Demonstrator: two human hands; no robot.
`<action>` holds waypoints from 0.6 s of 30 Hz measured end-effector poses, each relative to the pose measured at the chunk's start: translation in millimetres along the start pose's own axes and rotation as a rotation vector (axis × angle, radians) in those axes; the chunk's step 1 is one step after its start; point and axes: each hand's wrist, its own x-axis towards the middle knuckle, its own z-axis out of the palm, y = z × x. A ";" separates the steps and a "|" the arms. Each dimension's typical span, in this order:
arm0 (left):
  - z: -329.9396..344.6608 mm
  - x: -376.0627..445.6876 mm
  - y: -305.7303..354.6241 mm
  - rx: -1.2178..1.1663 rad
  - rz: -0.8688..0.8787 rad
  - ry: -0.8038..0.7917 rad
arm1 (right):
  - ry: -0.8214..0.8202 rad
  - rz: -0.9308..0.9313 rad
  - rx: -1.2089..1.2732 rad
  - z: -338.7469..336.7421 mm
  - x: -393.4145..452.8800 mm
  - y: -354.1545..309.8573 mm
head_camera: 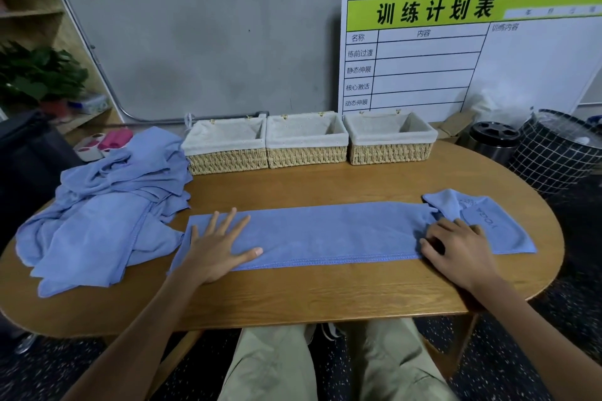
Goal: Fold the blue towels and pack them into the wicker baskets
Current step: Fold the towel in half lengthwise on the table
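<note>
Both hands [218, 251] [456, 251] press the long towel [325, 234] flat.

The whiteboard [472, 52] at one o'clock runs off the right edge, and its bottom rows are hidden behind the baskets [306, 140]. The right hand [456, 247] covers the fold in the towel [325, 231], its fingertips tucked out of sight. The plant [35, 72] at ten o'clock is cut by the left edge. The towel's printed lettering near three o'clock is too small to read.
</note>
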 end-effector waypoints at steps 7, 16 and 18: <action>-2.7 0.2 6.6 -0.103 -0.038 0.023 | 0.034 -0.007 -0.037 -0.1 -0.7 -0.4; 1.5 4.9 13.1 -0.046 -0.008 0.011 | -0.027 0.010 -0.046 -1.7 1.8 1.4; -4.3 6.4 14.1 -0.039 -0.023 -0.015 | -0.044 -0.001 -0.053 -1.5 4.6 0.9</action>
